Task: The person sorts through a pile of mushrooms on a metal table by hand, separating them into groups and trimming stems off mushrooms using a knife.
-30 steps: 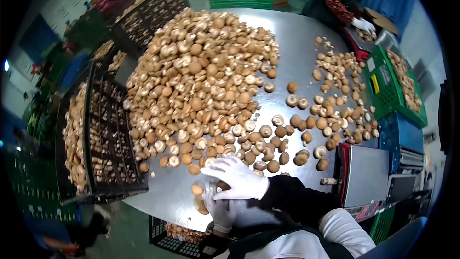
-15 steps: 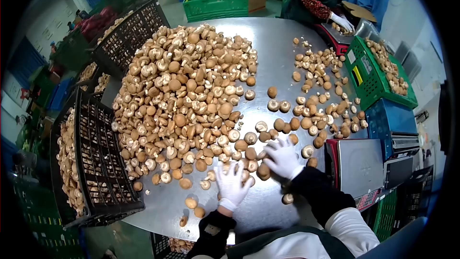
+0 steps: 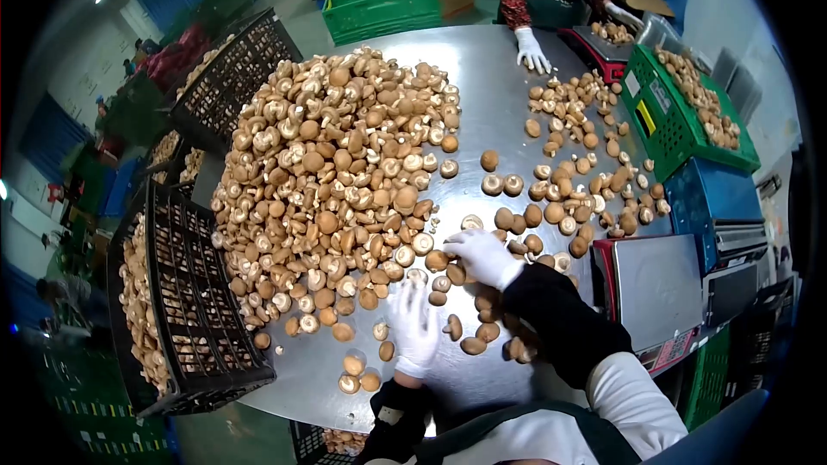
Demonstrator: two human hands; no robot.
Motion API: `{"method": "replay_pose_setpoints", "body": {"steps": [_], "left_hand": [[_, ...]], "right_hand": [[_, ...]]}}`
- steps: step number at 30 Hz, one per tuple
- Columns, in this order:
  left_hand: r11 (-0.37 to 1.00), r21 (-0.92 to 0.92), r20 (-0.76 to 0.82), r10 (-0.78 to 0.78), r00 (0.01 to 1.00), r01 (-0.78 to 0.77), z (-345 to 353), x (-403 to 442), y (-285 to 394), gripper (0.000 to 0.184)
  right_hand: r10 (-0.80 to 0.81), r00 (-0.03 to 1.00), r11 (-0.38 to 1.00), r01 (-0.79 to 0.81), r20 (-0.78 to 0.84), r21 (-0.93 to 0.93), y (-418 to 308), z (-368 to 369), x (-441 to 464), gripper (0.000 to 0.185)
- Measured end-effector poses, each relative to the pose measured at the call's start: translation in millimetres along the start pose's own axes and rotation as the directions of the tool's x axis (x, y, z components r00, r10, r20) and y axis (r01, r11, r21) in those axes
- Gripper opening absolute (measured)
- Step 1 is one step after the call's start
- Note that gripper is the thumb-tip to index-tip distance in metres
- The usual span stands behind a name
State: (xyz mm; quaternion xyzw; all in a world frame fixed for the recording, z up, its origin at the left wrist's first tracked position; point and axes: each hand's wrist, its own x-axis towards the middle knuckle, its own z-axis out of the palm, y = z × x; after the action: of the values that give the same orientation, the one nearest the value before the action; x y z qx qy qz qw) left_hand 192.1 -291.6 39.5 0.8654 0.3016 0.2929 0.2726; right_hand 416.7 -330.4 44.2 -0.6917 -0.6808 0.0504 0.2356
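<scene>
On a steel table (image 3: 482,43) lies a large heap of brown shiitake mushrooms (image 3: 336,164). My left hand (image 3: 415,331), in a white glove, is at the heap's near edge, fingers stretched out and pointing away from me, with a mushroom at its fingertips. To the right, my right hand (image 3: 487,258), gloved too, reaches left over loose mushrooms, fingers extended and apart; what lies under its palm is hidden. Several loose mushrooms (image 3: 474,345) rest between my hands and nearer to me, some partly hidden by my right sleeve.
Black crates (image 3: 202,293) of mushrooms stand along the left. A smaller mushroom group (image 3: 586,112) spreads at right, beside scales (image 3: 659,284) and a green crate (image 3: 655,120). Across the table, a co-worker's gloved hand (image 3: 532,52) rests near that group. A green bin (image 3: 379,9) stands behind.
My right hand has moved left and slightly away from me. Mushrooms near it have shifted towards me. The co-worker's one hand has come from the scale to the table.
</scene>
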Motion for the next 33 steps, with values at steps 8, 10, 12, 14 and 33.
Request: {"method": "replay_pose_setpoints", "body": {"steps": [8, 10, 12, 14, 33], "left_hand": [[0.981, 0.068, -0.141, -0.169, 0.975, 0.180, -39, -54, -37, 0.044], [0.969, 0.121, -0.105, -0.203, 0.974, 0.215, -42, -80, -36, 0.043], [0.969, 0.147, -0.091, -0.184, 0.979, 0.196, -42, -102, -29, 0.041], [0.973, 0.128, -0.041, -0.186, 0.982, 0.190, -41, -116, -11, 0.038], [0.951, 0.221, 0.353, 0.129, 0.927, -0.216, 62, -63, 37, 0.028]], "right_hand": [[0.356, 0.931, 0.887, -0.363, 0.081, 0.286, 10, 18, 22, 0.029], [0.410, 0.910, 0.822, -0.338, -0.063, 0.459, -1, 15, 9, 0.035], [0.485, 0.874, 0.682, -0.392, 0.020, 0.618, -15, 5, -1, 0.041], [0.539, 0.842, 0.625, -0.416, 0.020, 0.661, -42, -1, -10, 0.043], [0.090, 0.988, 0.743, -0.149, 0.123, 0.652, -139, -38, -152, 0.022]]}}
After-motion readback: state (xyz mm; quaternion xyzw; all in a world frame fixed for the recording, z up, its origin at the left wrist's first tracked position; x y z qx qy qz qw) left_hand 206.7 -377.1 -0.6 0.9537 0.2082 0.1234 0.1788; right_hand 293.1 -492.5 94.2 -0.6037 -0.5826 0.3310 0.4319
